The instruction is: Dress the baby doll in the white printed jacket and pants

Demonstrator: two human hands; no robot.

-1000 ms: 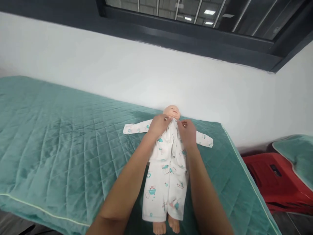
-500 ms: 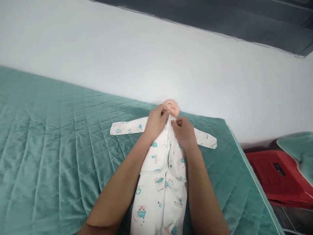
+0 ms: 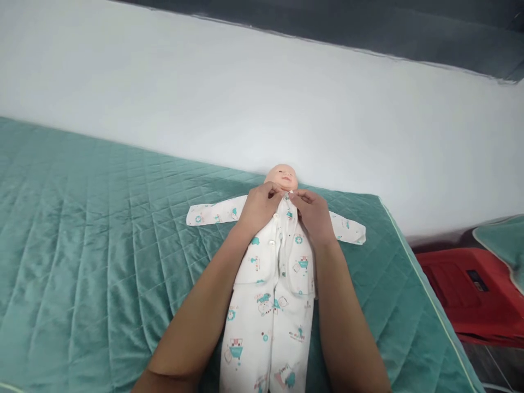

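A baby doll (image 3: pixel 282 174) lies on its back, dressed in a white printed jacket (image 3: pixel 301 267) and matching pants (image 3: pixel 266 338). Both sleeves stretch out sideways. Just under the doll's chin, my left hand (image 3: pixel 262 206) pinches the left front edge of the jacket at the collar. My right hand (image 3: pixel 314 212) grips the opposite edge at the collar, its thumb and fingers closed on the cloth. Buttons show down the left edge, and the front hangs slightly apart below the collar. My fingers partly hide the collar and the doll's neck.
The doll rests on a green quilted bedspread (image 3: pixel 102 245) close to a white wall (image 3: pixel 204 93). Off the bed's right edge stands a red plastic chair or stool (image 3: pixel 462 289), with green fabric (image 3: pixel 501 245) beside it.
My right hand has lifted the right jacket edge up and toward the left edge at the collar. My left hand has shifted slightly, and more of the doll's face shows.
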